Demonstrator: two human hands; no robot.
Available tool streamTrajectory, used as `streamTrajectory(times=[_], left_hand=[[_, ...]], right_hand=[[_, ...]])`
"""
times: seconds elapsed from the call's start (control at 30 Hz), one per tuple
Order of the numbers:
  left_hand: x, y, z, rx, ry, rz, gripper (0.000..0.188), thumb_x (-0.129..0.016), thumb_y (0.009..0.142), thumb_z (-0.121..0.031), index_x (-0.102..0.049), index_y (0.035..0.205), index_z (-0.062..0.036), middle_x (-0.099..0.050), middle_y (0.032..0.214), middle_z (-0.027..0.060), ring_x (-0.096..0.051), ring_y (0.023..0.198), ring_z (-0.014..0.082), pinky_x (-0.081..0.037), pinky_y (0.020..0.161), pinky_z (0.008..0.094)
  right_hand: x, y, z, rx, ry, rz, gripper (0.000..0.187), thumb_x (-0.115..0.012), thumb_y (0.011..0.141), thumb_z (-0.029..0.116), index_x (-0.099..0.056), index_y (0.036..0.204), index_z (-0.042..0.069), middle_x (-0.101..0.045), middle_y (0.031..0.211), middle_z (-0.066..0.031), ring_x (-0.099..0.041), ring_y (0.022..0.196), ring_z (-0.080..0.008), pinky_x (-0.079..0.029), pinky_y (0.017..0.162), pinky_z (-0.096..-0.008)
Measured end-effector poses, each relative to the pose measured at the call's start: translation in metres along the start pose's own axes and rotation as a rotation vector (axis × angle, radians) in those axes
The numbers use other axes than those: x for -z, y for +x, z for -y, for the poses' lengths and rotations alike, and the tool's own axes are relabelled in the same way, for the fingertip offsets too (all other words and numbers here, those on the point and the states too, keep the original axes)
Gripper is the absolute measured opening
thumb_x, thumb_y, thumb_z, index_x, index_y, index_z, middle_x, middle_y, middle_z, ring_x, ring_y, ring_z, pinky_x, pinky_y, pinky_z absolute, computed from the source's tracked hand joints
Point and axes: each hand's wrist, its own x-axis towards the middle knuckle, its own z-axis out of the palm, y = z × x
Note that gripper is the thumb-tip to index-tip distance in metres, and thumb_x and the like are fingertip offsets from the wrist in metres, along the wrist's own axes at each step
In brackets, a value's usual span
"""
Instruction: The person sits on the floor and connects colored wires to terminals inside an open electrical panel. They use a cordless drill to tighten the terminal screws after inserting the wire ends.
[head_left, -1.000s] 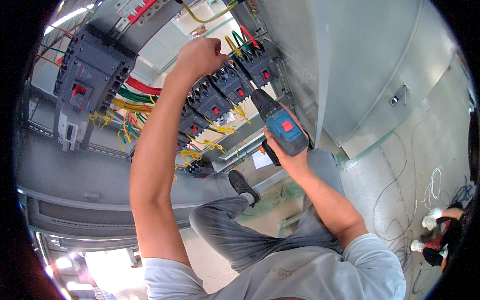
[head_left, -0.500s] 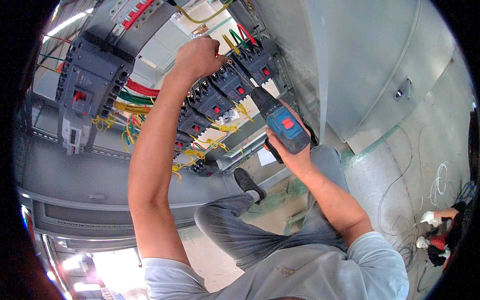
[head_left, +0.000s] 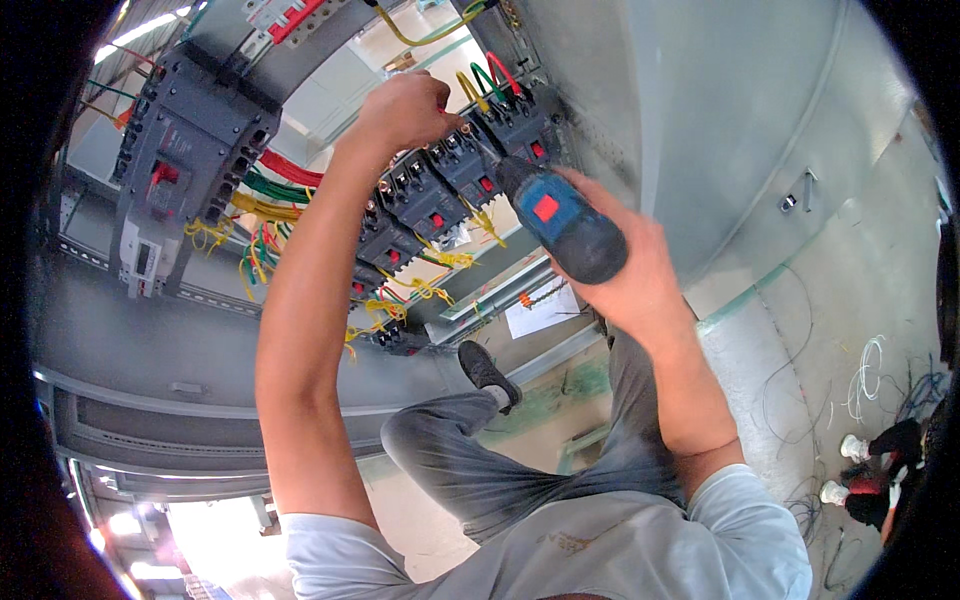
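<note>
At the row of dark grey circuit breakers, my left hand reaches over the far terminals with fingers pinched. A bit of red wire shows at its fingertips, beside a copper-coloured terminal end. My right hand grips a blue and black cordless drill with a red patch on its casing. The drill's nose points at the terminals beside my left fingertips. Whether its bit touches a screw is hard to make out. Yellow, green and red wires loop from the neighbouring breaker.
A larger breaker stands at left, with thick red, green and yellow wires. The grey cabinet door rises at right. Below lies a white sheet. Loose cables and another person are at far right.
The drill has moved slightly up and left, its rear end now turned more toward me, and my right wrist has rotated with it. My left hand stays at the same terminals.
</note>
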Motion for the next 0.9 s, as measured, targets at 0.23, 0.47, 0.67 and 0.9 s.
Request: streamTrajectory(times=[0.23,0.47,0.67,0.9], left_hand=[[0.003,-0.004,-0.016,0.055,-0.003,-0.009,0.033,-0.074,0.077,-0.035,-0.079,0.097,-0.0092,-0.075,0.105,0.0157,-0.072,0.102,0.0351,-0.058,0.086,0.0461],[0.006,-0.003,-0.017,0.08,-0.027,0.022,0.033,-0.072,0.077,-0.032,-0.079,0.098,-0.0079,-0.075,0.108,0.0166,-0.071,0.104,0.0356,-0.058,0.089,0.0455],[0.005,-0.01,-0.014,0.117,-0.061,0.005,0.037,-0.073,0.078,-0.035,-0.078,0.102,-0.0071,-0.073,0.114,0.0167,-0.07,0.109,0.0361,-0.057,0.092,0.0465],[0.005,-0.005,-0.014,0.11,-0.058,0.005,0.04,-0.075,0.08,-0.039,-0.077,0.103,-0.0061,-0.073,0.115,0.0167,-0.069,0.111,0.0355,-0.057,0.092,0.0468]], right_hand=[[0.027,0.069,0.05,0.043,-0.332,0.269,0.053,-0.081,0.075,0.015,-0.067,0.126,0.008,-0.073,0.106,-0.0219,-0.067,0.101,-0.0439,-0.055,0.085,-0.0434],[0.011,0.075,0.065,0.103,-0.543,0.291,0.052,-0.079,0.075,0.017,-0.067,0.125,0.009,-0.072,0.101,-0.0235,-0.067,0.097,-0.0449,-0.054,0.084,-0.0496],[-0.007,0.022,0.032,0.089,-0.283,0.112,0.062,-0.078,0.076,0.01,-0.061,0.136,0.009,-0.07,0.109,-0.0255,-0.065,0.106,-0.0463,-0.055,0.086,-0.0435],[-0.031,-0.01,-0.025,0.026,0.097,-0.062,0.062,-0.084,0.082,0.011,-0.058,0.139,0.002,-0.074,0.114,-0.0161,-0.07,0.103,-0.0181,-0.053,0.094,-0.0337]])
